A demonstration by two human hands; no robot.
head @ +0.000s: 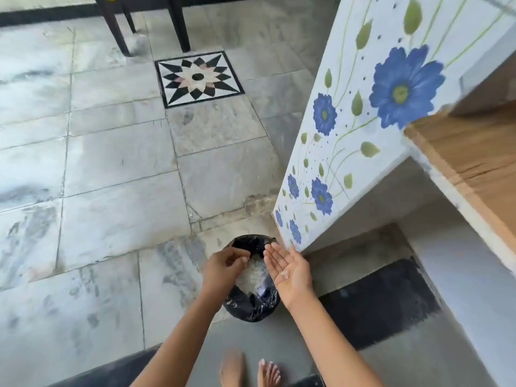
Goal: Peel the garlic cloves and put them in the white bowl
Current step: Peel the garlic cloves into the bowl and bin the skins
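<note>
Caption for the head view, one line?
Over a black-lined bin of pale scraps: left hand, fingers curled; right hand, palm up.

Reference item: black-lined bin (251,308).

- The left hand (223,268) covers the bin's left rim.
- The pale mass (255,275) inside the bin is blurred and cannot be identified.
- Left fingers curl over the bin opening. Whether they pinch anything cannot be told.
- A white fleck (285,273) on the right hand (290,269), at the bin's right side, is too small to identify.
- Beyond the bin, the top edge cuts off dark furniture legs (177,23).
- Nearer than the bin, the bottom edge cuts off bare feet (233,367).
</note>
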